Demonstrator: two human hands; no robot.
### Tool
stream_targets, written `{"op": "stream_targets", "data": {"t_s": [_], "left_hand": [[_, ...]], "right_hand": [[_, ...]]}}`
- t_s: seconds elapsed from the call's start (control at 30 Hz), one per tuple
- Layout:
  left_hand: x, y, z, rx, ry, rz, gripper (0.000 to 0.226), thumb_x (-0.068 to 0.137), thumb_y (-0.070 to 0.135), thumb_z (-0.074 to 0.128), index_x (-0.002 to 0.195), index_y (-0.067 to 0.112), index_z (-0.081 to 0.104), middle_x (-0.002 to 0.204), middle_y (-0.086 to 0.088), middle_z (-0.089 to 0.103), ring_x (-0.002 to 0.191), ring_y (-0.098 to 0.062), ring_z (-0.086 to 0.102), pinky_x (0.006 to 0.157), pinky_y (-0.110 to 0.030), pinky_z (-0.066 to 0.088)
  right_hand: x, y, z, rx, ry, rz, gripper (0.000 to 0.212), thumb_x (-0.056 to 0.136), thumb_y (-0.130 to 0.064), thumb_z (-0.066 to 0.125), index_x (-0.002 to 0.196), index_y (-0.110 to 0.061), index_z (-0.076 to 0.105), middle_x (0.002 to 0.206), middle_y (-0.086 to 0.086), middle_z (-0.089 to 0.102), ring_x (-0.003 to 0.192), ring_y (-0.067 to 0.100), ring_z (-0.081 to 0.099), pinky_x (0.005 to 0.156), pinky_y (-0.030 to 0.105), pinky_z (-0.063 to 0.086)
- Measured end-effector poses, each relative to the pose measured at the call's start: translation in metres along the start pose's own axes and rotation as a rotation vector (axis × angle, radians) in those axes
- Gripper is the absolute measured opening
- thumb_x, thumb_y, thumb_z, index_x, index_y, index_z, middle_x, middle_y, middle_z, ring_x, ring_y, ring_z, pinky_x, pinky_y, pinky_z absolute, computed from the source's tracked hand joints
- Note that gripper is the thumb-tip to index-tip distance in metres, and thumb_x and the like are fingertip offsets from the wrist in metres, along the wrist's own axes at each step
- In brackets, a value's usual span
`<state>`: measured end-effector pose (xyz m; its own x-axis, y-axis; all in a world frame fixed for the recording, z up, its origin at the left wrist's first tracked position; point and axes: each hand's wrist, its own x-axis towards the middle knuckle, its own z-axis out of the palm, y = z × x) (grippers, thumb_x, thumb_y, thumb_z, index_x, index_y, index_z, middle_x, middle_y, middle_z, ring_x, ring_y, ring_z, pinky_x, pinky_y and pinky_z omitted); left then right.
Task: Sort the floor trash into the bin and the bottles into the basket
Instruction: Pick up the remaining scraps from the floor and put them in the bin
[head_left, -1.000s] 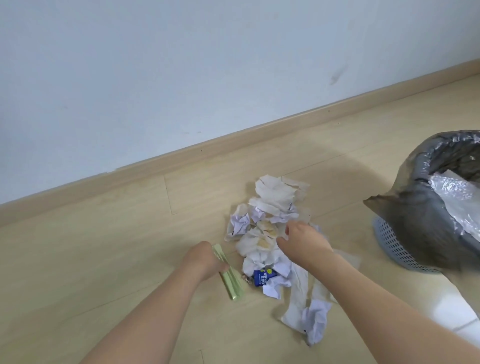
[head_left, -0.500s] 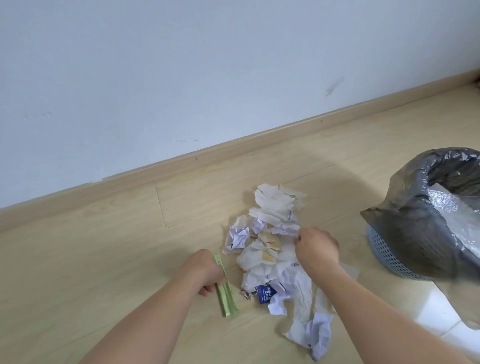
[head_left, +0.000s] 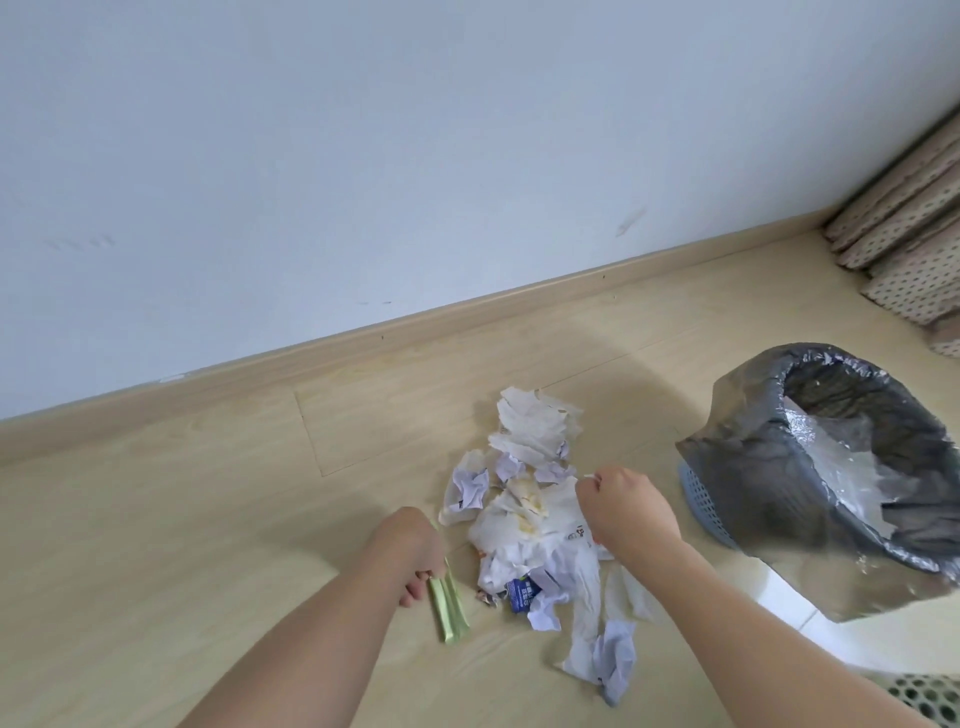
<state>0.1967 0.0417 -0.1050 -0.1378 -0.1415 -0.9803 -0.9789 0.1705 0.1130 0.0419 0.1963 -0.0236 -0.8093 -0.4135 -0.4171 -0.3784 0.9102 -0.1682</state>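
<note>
Left hand (head_left: 413, 551) gripping green wrapper (head_left: 448, 610); right hand (head_left: 621, 512) pinching paper trash (head_left: 530, 519) beside bin (head_left: 727, 483)

paper pile (head_left: 530, 525) centre floor | bin (head_left: 769, 483) right (curtain (head_left: 904, 234) behind)

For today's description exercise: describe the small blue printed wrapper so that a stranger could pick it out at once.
Start at the bin lined with a dark bag, then move left to the heap of crumpled white paper on the wooden floor. At the heap's near edge lies the blue wrapper, the only strongly coloured, printed scrap among white tissues.
</note>
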Motion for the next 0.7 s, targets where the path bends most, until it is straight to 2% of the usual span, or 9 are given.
{"op": "stream_targets", "data": {"t_s": [0.07, 0.13, 0.2, 0.27, 0.3, 0.37, 0.5, 0.6, 0.7], "left_hand": [[-0.004, 0.0, -0.004, 0.016, -0.045, 0.011, 0.034, 0.096, 0.014, 0.042, 0.062, 0.014, 0.033, 0.045, -0.001, 0.038, 0.032, -0.015, 0.039, 0.04, -0.02, 0.032], [-0.005, 0.0, -0.002, -0.004, 0.059, 0.089, 0.032, 0.097, 0.012, 0.044, 0.065, 0.012, 0.042, 0.048, -0.002, 0.047, 0.037, -0.015, 0.047, 0.047, -0.022, 0.038], [0.001, 0.002, 0.006, 0.013, 0.286, 0.235, 0.013, 0.092, 0.011, 0.05, 0.087, 0.006, 0.061, 0.08, -0.006, 0.065, 0.068, -0.02, 0.064, 0.066, -0.028, 0.053], [0.005, 0.003, 0.016, 0.099, 0.409, 0.225, 0.024, 0.082, 0.008, 0.049, 0.102, 0.006, 0.062, 0.107, -0.008, 0.067, 0.1, -0.029, 0.065, 0.086, -0.042, 0.055], [0.007, 0.004, 0.02, 0.132, 0.432, 0.212, 0.035, 0.078, 0.008, 0.046, 0.109, 0.007, 0.062, 0.113, -0.008, 0.066, 0.106, -0.031, 0.063, 0.09, -0.046, 0.054], [0.002, 0.007, 0.027, 0.202, 0.419, 0.206, 0.048, 0.075, 0.008, 0.042, 0.118, 0.007, 0.062, 0.116, -0.008, 0.064, 0.109, -0.034, 0.061, 0.091, -0.048, 0.053], [-0.013, 0.008, 0.036, 0.249, 0.44, 0.164, 0.042, 0.082, 0.013, 0.045, 0.122, 0.01, 0.058, 0.121, -0.008, 0.061, 0.114, -0.037, 0.058, 0.091, -0.055, 0.051], [-0.01, 0.003, 0.042, 0.247, 0.504, 0.203, 0.042, 0.081, 0.009, 0.045, 0.119, 0.012, 0.062, 0.116, -0.006, 0.064, 0.11, -0.033, 0.061, 0.09, -0.05, 0.053], [-0.012, -0.01, 0.036, 0.158, 0.535, 0.256, 0.033, 0.082, 0.012, 0.047, 0.111, 0.016, 0.061, 0.111, 0.0, 0.064, 0.106, -0.024, 0.062, 0.086, -0.036, 0.053]], "right_hand": [[-0.012, -0.013, -0.007, -0.011, -0.04, -0.021, 0.024, 0.091, -0.022, 0.038, 0.069, -0.013, 0.045, 0.071, 0.004, 0.048, 0.065, 0.023, 0.044, 0.055, 0.029, 0.034], [-0.024, -0.025, -0.015, 0.007, -0.056, -0.017, 0.025, 0.087, -0.015, 0.04, 0.063, -0.011, 0.033, 0.064, 0.004, 0.037, 0.057, 0.021, 0.031, 0.051, 0.03, 0.026], [-0.034, -0.032, -0.022, 0.009, -0.042, -0.024, 0.025, 0.084, -0.015, 0.042, 0.062, -0.011, 0.03, 0.063, 0.005, 0.035, 0.056, 0.021, 0.029, 0.05, 0.03, 0.024], [-0.042, -0.037, -0.029, 0.002, -0.04, -0.036, 0.022, 0.084, -0.018, 0.041, 0.063, -0.01, 0.035, 0.063, 0.006, 0.04, 0.057, 0.023, 0.038, 0.051, 0.03, 0.028], [-0.046, -0.038, -0.032, -0.004, -0.04, -0.039, 0.021, 0.083, -0.018, 0.04, 0.064, -0.01, 0.038, 0.064, 0.007, 0.044, 0.058, 0.024, 0.043, 0.052, 0.03, 0.031], [-0.052, -0.039, -0.039, -0.006, -0.025, -0.044, 0.022, 0.083, -0.019, 0.04, 0.064, -0.01, 0.04, 0.064, 0.008, 0.049, 0.058, 0.025, 0.046, 0.051, 0.029, 0.031], [-0.069, -0.037, -0.048, -0.001, 0.02, -0.075, 0.029, 0.084, -0.016, 0.043, 0.06, -0.011, 0.028, 0.06, 0.003, 0.032, 0.054, 0.02, 0.026, 0.048, 0.029, 0.02], [-0.08, -0.03, -0.056, 0.011, 0.033, -0.071, 0.031, 0.085, -0.016, 0.044, 0.059, -0.011, 0.028, 0.06, 0.003, 0.031, 0.054, 0.02, 0.026, 0.048, 0.029, 0.02], [-0.09, -0.021, -0.065, -0.012, 0.045, -0.071, 0.031, 0.087, -0.018, 0.043, 0.059, -0.012, 0.031, 0.061, 0.002, 0.035, 0.053, 0.019, 0.029, 0.047, 0.029, 0.022]]}}
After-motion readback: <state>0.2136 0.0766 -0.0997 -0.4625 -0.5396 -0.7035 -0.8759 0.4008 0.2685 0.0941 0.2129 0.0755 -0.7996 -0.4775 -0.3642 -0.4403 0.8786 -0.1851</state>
